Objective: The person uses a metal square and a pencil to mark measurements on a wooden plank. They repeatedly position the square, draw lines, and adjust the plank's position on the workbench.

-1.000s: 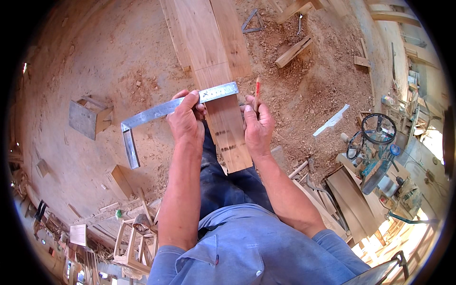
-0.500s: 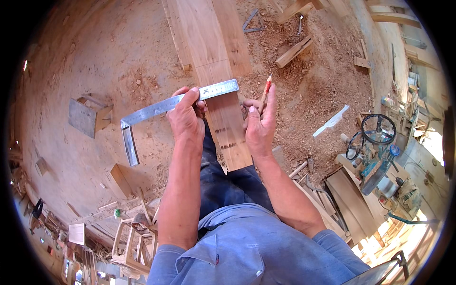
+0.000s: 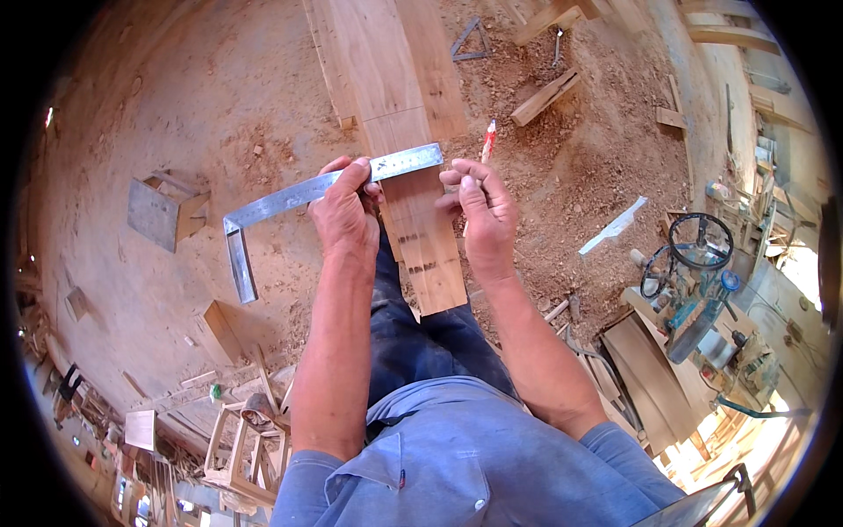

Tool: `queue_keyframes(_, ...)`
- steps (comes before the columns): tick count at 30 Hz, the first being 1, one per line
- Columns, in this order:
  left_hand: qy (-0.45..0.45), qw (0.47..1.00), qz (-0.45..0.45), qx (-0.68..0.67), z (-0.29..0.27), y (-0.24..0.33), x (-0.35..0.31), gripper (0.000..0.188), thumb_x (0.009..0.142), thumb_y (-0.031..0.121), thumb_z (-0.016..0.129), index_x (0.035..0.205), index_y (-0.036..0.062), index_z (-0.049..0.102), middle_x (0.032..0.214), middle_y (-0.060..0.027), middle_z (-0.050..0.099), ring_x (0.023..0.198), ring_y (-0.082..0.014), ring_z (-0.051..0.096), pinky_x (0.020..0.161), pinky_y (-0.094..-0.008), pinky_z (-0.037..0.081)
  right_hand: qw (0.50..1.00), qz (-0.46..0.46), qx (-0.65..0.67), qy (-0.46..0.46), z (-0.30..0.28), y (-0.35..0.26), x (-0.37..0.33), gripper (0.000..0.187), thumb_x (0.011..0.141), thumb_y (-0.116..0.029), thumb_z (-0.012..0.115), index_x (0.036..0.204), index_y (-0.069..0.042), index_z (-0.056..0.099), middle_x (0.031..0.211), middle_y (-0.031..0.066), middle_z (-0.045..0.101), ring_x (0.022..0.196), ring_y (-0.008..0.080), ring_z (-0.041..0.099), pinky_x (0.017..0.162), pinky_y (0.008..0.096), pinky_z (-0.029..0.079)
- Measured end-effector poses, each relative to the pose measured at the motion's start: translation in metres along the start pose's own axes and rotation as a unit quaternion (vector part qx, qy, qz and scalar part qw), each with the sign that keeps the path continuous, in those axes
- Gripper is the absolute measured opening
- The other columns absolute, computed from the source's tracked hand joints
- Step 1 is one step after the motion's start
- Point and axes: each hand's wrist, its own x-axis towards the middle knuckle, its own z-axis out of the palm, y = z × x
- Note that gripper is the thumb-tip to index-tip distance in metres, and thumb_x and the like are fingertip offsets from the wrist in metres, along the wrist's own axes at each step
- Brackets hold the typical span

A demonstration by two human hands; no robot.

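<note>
A long wooden board (image 3: 426, 233) runs away from me, its near end above my legs, with dark marks across its face. Across it lies the blade of a metal try square (image 3: 294, 195), its stock hanging off to the left. My left hand (image 3: 345, 211) is closed on the blade at the board's left edge, thumb on top. By the right edge, my right hand (image 3: 487, 220) holds a red and white pencil (image 3: 489, 140) between curled fingers, its upper end pointing away from me. A thin line crosses the board beyond the square.
Wood shavings cover the floor around a short timber block (image 3: 544, 97) and a dark triangular frame (image 3: 470, 39). A box-like wooden piece (image 3: 162, 211) stands at the left. At the right is a machine with a black handwheel (image 3: 700, 240). A wooden stool frame (image 3: 237, 452) sits at the lower left.
My right hand has turned and its fingers have curled in toward the board's right edge, the pencil shifting slightly left. My left hand and the try square stay almost still.
</note>
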Motion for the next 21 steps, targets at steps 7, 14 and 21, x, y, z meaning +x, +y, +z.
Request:
queue_keyframes(7,-0.01,1.0,0.006,-0.002,-0.005,-0.003,0.004,0.032,0.082,-0.003,0.067,0.111,0.0013,0.052,0.083,-0.014,0.067,0.056,-0.0181,0.06,0.049,-0.0313,0.047,0.994,-0.005,0.096,-0.052,-0.011,0.004,0.003,0.046,0.105,-0.035,0.04,0.128,0.004,0.053,0.11,0.0157,0.065,0.088,0.0222,0.067,0.082,0.0331,0.053)
queue_keyframes(14,-0.018,1.0,0.002,-0.015,-0.001,0.0,0.004,0.035,0.082,-0.005,0.068,0.111,-0.0009,0.05,0.083,-0.014,0.064,0.056,-0.018,0.06,0.049,-0.0281,0.049,0.988,-0.014,0.13,-0.086,-0.015,0.004,0.004,0.057,0.103,-0.041,0.043,0.135,0.006,0.046,0.117,0.0201,0.063,0.098,0.0293,0.067,0.09,0.038,0.05)
queue_keyframes(21,-0.019,1.0,0.008,-0.014,0.002,0.002,0.008,0.036,0.082,-0.005,0.068,0.112,-0.0011,0.05,0.085,-0.0155,0.066,0.056,-0.018,0.06,0.049,-0.0283,0.049,0.97,-0.016,0.188,-0.154,-0.016,-0.007,0.009,0.057,0.094,-0.017,0.056,0.141,0.007,0.036,0.125,0.0217,0.058,0.113,0.0312,0.061,0.102,0.0396,0.045)
